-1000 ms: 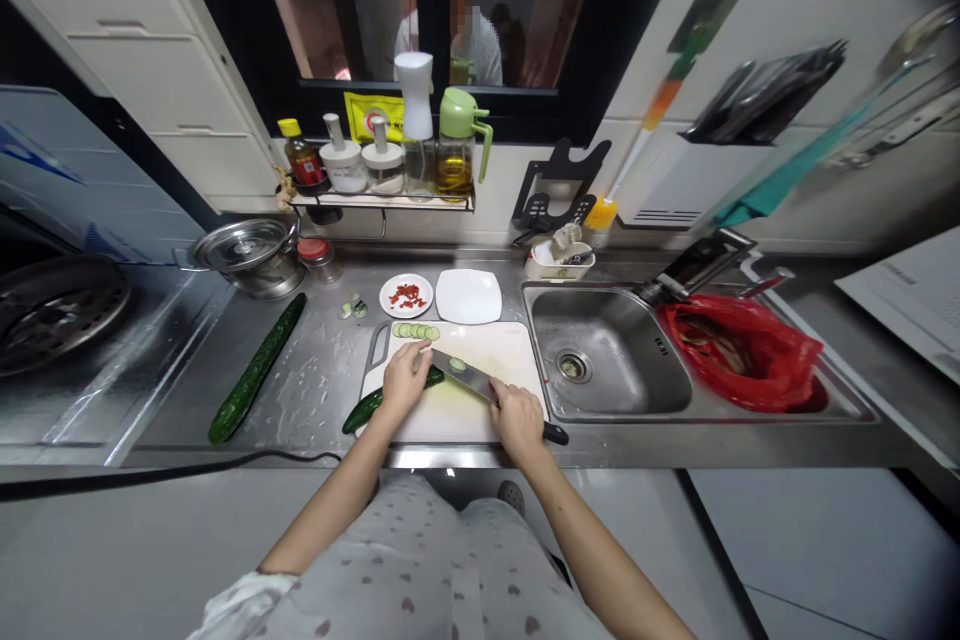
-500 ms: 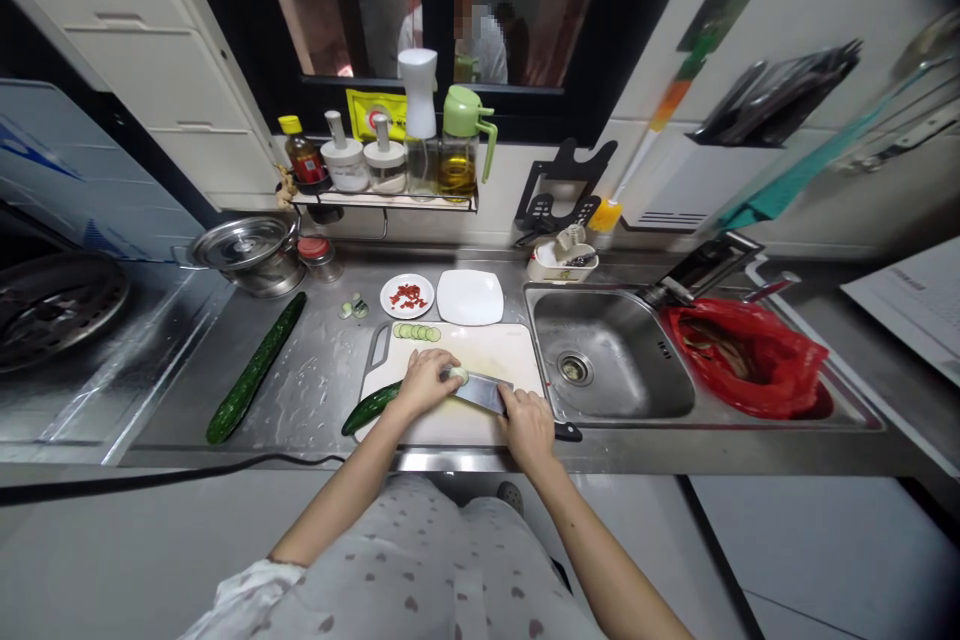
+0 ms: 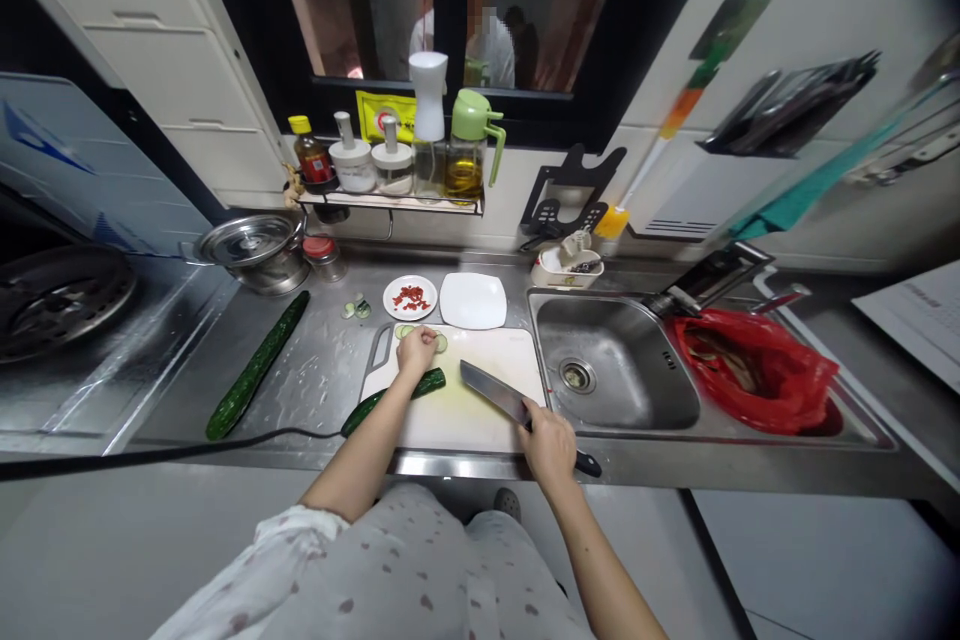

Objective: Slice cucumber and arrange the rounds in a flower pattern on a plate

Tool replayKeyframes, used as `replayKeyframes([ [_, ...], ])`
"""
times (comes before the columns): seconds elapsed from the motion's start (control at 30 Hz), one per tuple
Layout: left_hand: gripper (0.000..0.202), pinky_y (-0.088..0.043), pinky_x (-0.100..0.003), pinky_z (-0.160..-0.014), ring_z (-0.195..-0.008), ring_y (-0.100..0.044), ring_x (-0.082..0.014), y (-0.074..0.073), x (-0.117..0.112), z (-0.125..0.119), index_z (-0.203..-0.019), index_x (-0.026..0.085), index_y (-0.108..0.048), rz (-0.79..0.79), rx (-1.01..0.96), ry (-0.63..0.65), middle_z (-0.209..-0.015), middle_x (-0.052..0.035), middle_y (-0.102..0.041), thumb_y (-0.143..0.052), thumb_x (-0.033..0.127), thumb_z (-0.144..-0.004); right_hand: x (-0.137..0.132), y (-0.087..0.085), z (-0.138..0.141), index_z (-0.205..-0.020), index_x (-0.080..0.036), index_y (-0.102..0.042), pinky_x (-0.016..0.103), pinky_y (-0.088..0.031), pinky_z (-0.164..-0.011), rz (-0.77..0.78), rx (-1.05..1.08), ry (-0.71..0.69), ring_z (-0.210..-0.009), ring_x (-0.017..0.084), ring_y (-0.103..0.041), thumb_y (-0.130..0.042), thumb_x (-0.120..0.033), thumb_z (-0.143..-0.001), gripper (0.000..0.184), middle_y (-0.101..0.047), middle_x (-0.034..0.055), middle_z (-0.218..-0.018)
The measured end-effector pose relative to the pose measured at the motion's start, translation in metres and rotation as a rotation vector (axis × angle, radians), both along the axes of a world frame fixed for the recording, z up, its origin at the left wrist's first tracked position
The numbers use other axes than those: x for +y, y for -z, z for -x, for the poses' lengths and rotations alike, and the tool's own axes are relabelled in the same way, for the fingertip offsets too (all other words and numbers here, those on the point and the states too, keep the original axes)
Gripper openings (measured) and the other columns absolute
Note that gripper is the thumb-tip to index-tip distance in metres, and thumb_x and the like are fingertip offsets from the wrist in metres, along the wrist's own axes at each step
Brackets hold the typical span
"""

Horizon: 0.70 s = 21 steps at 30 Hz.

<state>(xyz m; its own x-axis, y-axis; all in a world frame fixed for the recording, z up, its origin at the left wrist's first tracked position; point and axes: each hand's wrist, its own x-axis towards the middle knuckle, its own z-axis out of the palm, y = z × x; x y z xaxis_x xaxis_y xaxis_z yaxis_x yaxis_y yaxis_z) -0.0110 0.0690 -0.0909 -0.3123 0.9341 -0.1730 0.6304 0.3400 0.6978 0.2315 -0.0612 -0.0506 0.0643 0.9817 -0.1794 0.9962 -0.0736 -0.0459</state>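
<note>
The left hand point(image 3: 417, 350) is bent, fingertips down on the cucumber slices point(image 3: 441, 343) at the far edge of the cutting board point(image 3: 480, 415); whether it pinches one I cannot tell. The right hand point(image 3: 550, 440) is closed round the handle of one knife point(image 3: 491, 390), its blade lifted over bare board. There are two cucumbers: the cut cucumber point(image 3: 394, 395), overhanging the board's left edge, and a whole cucumber point(image 3: 255, 368) on the counter point(image 3: 315, 380). Two plates stand behind, a round plate point(image 3: 409, 298) and a square plate point(image 3: 471, 300), and the sink point(image 3: 615, 370) borders the board's right edge.

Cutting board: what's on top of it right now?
A part-cut cucumber across its left edge and cucumber slices at the far edge. The left hand covers most slices; the right hand holds the knife over it.
</note>
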Motion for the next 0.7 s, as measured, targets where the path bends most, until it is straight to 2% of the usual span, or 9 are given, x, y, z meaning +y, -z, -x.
replayKeyframes([
  [0.17, 0.016, -0.042, -0.03, -0.08, -0.086, -0.064, -0.0183, 0.009, 0.017, -0.001, -0.091, 0.024, -0.068, 0.01, 0.117, 0.074, -0.085, -0.0004, -0.073, -0.06, 0.02, -0.078, -0.003, 0.003, -0.002, -0.129, -0.021, -0.057, 0.03, -0.036, -0.088, 0.006, 0.019, 0.022, -0.101, 0.022, -0.06, -0.058, -0.024, -0.086, 0.044, -0.07, 0.007, -0.109],
  [0.37, 0.017, -0.039, -0.035, -0.086, -0.095, -0.062, -0.0238, 0.014, 0.024, -0.003, -0.093, 0.024, -0.069, -0.018, 0.278, 0.175, -0.093, -0.0054, -0.072, -0.057, 0.022, -0.082, -0.003, 0.006, -0.002, -0.128, -0.02, -0.059, 0.029, -0.037, -0.087, 0.0, 0.052, 0.035, -0.101, 0.022, -0.061, -0.057, -0.024, -0.086, 0.042, -0.07, 0.0074, -0.108],
  [0.53, 0.02, -0.038, -0.039, -0.086, -0.101, -0.059, -0.028, 0.014, 0.024, -0.004, -0.088, 0.022, -0.072, -0.032, 0.39, 0.192, -0.101, -0.0112, -0.069, -0.054, 0.029, -0.085, -0.002, 0.005, 0.0, -0.128, -0.022, -0.059, 0.028, -0.037, -0.087, 0.011, 0.066, 0.047, -0.101, 0.021, -0.061, -0.057, -0.023, -0.085, 0.042, -0.07, 0.0064, -0.106],
  [0.7, 0.022, -0.036, -0.04, -0.089, -0.103, -0.057, -0.0278, 0.014, 0.022, -0.003, -0.089, 0.023, -0.073, -0.045, 0.408, 0.187, -0.099, -0.0105, -0.069, -0.054, 0.032, -0.085, 0.002, 0.003, 0.003, -0.128, -0.021, -0.059, 0.029, -0.037, -0.088, 0.016, 0.074, 0.05, -0.101, 0.021, -0.061, -0.056, -0.024, -0.085, 0.042, -0.07, 0.0071, -0.109],
])
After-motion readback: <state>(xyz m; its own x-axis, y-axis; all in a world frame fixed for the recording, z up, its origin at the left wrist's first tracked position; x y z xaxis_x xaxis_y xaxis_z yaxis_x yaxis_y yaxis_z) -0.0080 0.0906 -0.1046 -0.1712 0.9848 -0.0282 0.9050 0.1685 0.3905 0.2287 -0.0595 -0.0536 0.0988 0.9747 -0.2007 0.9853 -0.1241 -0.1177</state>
